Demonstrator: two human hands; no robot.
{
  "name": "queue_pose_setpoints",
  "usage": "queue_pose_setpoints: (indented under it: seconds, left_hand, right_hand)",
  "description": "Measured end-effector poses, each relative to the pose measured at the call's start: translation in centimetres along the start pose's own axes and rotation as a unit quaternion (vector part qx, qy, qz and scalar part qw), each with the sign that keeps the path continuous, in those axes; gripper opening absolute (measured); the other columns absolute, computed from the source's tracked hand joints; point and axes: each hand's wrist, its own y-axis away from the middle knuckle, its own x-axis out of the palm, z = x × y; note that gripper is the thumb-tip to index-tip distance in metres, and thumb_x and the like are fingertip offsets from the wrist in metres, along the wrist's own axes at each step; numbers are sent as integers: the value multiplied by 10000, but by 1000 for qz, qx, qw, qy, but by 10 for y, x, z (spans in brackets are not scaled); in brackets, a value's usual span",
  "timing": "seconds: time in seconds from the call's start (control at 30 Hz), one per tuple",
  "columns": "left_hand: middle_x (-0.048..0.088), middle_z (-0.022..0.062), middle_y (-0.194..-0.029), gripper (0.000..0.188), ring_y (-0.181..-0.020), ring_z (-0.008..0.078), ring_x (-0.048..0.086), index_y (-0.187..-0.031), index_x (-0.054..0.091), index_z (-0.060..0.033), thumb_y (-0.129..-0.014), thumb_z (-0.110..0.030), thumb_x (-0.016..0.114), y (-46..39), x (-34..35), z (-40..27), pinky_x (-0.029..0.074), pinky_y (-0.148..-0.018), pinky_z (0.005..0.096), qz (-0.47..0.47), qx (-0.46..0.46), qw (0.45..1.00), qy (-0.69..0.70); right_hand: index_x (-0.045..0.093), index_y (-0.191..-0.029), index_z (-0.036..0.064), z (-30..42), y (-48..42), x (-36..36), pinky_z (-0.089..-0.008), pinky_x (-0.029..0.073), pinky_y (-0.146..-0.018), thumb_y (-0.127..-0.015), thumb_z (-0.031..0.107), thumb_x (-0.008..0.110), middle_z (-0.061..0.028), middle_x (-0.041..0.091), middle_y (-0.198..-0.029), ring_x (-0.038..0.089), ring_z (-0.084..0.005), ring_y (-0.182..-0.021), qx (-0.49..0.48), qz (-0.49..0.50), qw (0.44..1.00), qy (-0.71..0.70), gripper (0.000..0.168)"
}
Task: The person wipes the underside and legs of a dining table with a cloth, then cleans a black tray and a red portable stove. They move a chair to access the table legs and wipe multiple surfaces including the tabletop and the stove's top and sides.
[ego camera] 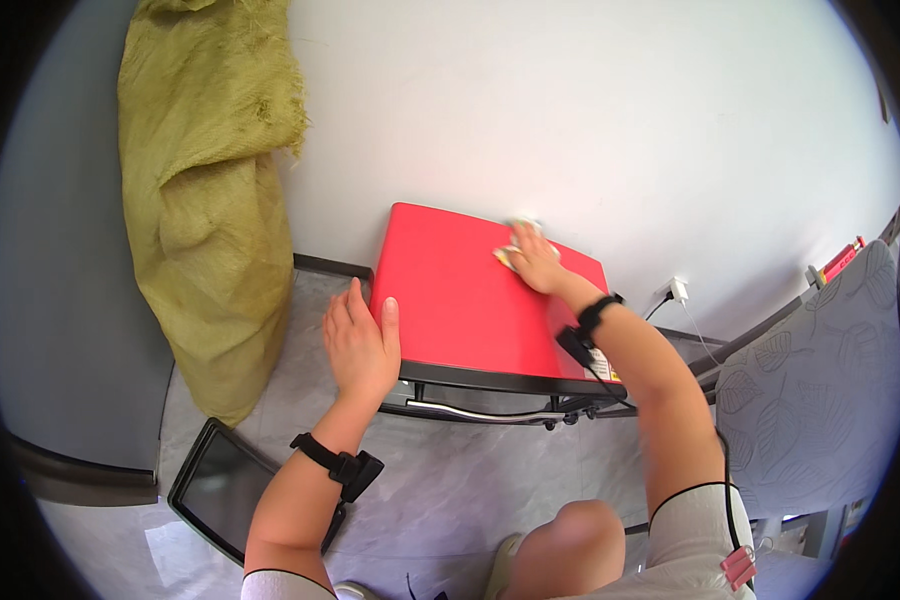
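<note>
A red countertop oven point(457, 300) with a black front edge stands low against the white wall. Its front handle point(487, 412) is a silvery bar. My right hand point(536, 259) presses a light-coloured cloth point(526, 225) with yellow spots onto the far right part of the red top; hand and cloth are slightly blurred. At the oven's left edge, my left hand point(364, 337) rests with its fingers extended, the thumb against the red side, and holds nothing. Both wrists wear black straps with small black devices.
A tall yellow-green woven sack point(210, 225) leans at the left. Below it, a black tray point(229, 484) lies on the grey marbled floor. A white plug point(673, 291) with cables sits in the wall at right, near a leaf-patterned grey fabric cover point(802, 397). A red-handled tool point(840, 261) lies beyond it.
</note>
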Motion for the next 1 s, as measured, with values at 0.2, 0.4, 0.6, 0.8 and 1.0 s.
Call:
queue_pose_setpoints:
  seconds: [0.2,0.4,0.6,0.8,1.0]
  left_hand:
    - [503,293,-1264,575,-1205,441,459,-1316,438,81,-998,-397,423,-4,6,3,337,-1042,504,-11,-23,999,39]
    - [497,282,-1285,584,-1215,436,454,-1325,436,73,-1006,-414,397,-3,2,16,347,-1036,496,-4,-63,996,67]
    - [502,280,-1286,623,-1211,426,463,-1345,426,71,-1015,-451,340,-2,-5,5,356,-1032,480,34,-97,990,96]
    - [516,287,-1266,616,-1191,431,475,-1329,444,75,-1027,-441,293,-3,0,5,358,-1028,468,22,-87,989,120]
    - [519,292,-1256,589,-1186,435,474,-1315,453,82,-1033,-408,288,-3,-2,15,356,-1027,467,-7,-76,990,116]
  right_hand:
    - [244,-1468,-32,123,-37,16,-505,230,-1146,-952,392,421,-288,226,-1524,230,-457,-1409,-162,-28,986,-22,691]
    - [286,-1491,74,166,48,-12,-498,182,-1173,-931,191,460,-219,225,-1553,218,-388,-1437,-390,70,915,-74,598]
    - [307,-1505,205,36,67,-30,-486,167,-1174,-917,116,451,-178,203,-1577,164,-359,-1464,-207,110,957,-173,612]
    - [320,-1484,84,76,-6,2,-445,186,-1169,-918,113,416,-221,263,-1541,226,-390,-1431,-191,18,972,-138,575]
    - [448,-1419,81,140,52,-7,-459,139,-1185,-919,116,400,-167,289,-1547,231,-363,-1441,-351,119,895,-247,503]
